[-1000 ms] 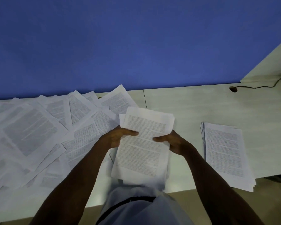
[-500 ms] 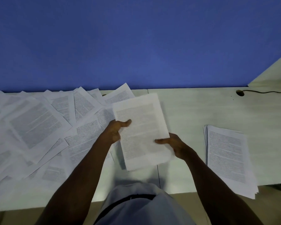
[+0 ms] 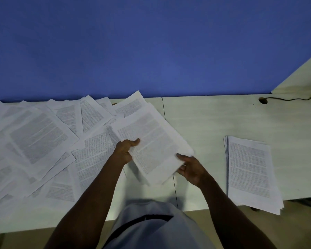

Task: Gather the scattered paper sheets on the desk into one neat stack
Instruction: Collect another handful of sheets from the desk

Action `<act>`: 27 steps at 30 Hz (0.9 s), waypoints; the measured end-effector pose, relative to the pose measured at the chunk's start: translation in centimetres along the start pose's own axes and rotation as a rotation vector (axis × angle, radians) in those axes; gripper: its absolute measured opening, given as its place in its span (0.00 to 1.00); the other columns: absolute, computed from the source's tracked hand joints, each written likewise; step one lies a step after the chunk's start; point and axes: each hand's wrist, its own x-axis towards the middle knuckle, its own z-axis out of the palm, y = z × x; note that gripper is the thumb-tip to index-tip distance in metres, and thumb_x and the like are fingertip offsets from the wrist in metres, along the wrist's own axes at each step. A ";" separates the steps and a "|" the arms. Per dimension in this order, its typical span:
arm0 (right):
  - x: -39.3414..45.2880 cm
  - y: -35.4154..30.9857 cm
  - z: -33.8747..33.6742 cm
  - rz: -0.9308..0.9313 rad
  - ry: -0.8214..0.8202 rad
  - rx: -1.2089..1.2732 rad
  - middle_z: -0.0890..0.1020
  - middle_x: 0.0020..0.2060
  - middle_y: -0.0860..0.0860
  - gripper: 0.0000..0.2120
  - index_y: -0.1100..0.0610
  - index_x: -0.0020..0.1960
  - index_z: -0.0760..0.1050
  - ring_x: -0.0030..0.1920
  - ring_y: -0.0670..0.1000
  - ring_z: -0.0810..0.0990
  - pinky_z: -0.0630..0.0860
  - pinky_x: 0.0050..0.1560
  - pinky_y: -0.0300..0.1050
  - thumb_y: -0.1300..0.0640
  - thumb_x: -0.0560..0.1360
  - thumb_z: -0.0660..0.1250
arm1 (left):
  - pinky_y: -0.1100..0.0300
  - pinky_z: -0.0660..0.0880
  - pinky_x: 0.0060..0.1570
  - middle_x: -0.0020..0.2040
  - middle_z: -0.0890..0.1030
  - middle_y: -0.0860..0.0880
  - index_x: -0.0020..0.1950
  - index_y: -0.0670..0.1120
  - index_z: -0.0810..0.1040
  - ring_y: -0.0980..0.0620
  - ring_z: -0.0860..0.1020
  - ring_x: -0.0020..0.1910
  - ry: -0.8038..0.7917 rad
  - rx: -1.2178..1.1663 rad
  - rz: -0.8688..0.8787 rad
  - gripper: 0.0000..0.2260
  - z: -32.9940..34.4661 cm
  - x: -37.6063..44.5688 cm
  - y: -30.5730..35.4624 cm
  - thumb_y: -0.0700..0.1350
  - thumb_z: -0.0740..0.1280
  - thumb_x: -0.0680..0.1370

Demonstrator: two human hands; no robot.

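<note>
I hold a small bundle of printed sheets (image 3: 151, 141) above the middle of the pale desk (image 3: 205, 123), tilted so its top points up and left. My left hand (image 3: 124, 150) grips the bundle's left edge, thumb on top. My right hand (image 3: 190, 166) pinches its lower right corner. Several loose printed sheets (image 3: 39, 139) lie scattered and overlapping across the left half of the desk. A squared stack of sheets (image 3: 250, 169) lies at the right, its near end hanging over the desk's front edge.
A blue partition (image 3: 151, 47) rises behind the desk. A cable hole (image 3: 263, 100) with a dark cable (image 3: 294, 99) sits at the back right, beside a second desk surface (image 3: 305, 76). Bare desktop lies between the held bundle and the right stack.
The bundle has moved away from my body toward the scattered sheets and turned anticlockwise. My right hand has slid from its right edge to the lower right corner.
</note>
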 end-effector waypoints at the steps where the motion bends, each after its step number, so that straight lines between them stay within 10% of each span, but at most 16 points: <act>1: 0.0 0.4 0.6 -0.015 0.003 0.036 0.85 0.60 0.56 0.19 0.55 0.66 0.79 0.57 0.57 0.85 0.80 0.62 0.58 0.63 0.75 0.73 | 0.42 0.80 0.53 0.62 0.81 0.37 0.66 0.35 0.77 0.38 0.80 0.61 -0.006 -0.031 -0.009 0.22 0.3 -0.1 -0.1 0.33 0.74 0.73; 9: -0.1 2.0 0.6 -0.153 -0.048 -0.017 0.77 0.69 0.64 0.29 0.61 0.71 0.73 0.70 0.67 0.74 0.71 0.67 0.75 0.70 0.72 0.74 | 0.44 0.83 0.46 0.55 0.84 0.39 0.60 0.39 0.80 0.42 0.85 0.50 -0.139 0.056 0.019 0.12 -0.9 -3.2 2.7 0.34 0.69 0.77; 18: -1.9 0.9 2.3 -0.033 -0.165 -0.170 0.80 0.65 0.63 0.27 0.61 0.70 0.73 0.63 0.64 0.81 0.81 0.56 0.60 0.65 0.72 0.75 | 0.49 0.77 0.51 0.51 0.85 0.42 0.60 0.44 0.80 0.42 0.81 0.52 -0.228 0.706 -0.127 0.15 -2.4 -6.0 7.3 0.39 0.73 0.74; 27: -2.8 2.5 0.0 -0.237 0.072 0.144 0.78 0.69 0.64 0.25 0.61 0.73 0.72 0.68 0.67 0.77 0.73 0.65 0.75 0.67 0.77 0.71 | 0.41 0.81 0.52 0.60 0.82 0.37 0.64 0.39 0.77 0.36 0.81 0.60 -0.347 0.244 -0.064 0.17 -0.4 -5.3 1.7 0.38 0.72 0.76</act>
